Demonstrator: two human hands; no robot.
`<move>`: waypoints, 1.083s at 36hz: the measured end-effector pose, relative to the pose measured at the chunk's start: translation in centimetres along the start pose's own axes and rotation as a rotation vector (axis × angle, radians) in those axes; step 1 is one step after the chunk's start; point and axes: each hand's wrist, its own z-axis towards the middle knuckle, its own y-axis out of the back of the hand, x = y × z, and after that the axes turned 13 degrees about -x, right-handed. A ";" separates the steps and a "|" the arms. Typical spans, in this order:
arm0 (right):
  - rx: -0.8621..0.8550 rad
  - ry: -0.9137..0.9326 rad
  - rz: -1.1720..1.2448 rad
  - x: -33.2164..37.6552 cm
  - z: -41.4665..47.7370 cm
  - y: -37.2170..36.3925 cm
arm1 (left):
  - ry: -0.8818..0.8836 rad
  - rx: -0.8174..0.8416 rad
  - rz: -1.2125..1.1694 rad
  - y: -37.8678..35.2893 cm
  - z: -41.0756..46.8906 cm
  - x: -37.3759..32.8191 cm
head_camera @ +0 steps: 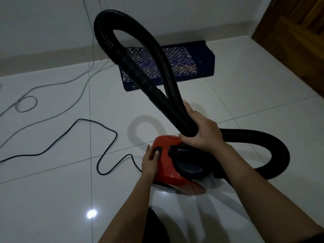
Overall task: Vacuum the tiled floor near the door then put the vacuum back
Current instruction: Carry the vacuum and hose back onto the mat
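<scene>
My left hand (151, 161) rests thumb-down on the red vacuum's (168, 165) switch (157, 151); right hand (204, 130) (nearer the door) is clamped round the looping hose (157, 55), directly above the body.

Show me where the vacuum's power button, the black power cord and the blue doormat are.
power button (156, 151): head view, on the dark switch's middle, under the left thumb.
black power cord (112, 131): head view, on its loop's bend.
blue doormat (182, 60): head view, on the checked centre.

A blue patterned mat (168, 64) lies beside grey cables (26, 102).
</scene>
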 end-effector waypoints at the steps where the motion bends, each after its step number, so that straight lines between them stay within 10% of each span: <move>1: -0.001 0.004 0.000 0.1 -0.1 0.0 | -0.004 -0.001 0.012 0.0 0.1 0.0; 26: 0.096 0.086 -0.058 0.8 -1.7 -1.2 | 0.125 0.040 0.035 0.8 -0.4 -2.1; 39: 0.034 0.129 -0.094 1.1 -1.3 0.0 | -0.258 0.278 -0.035 -0.9 -5.0 -6.5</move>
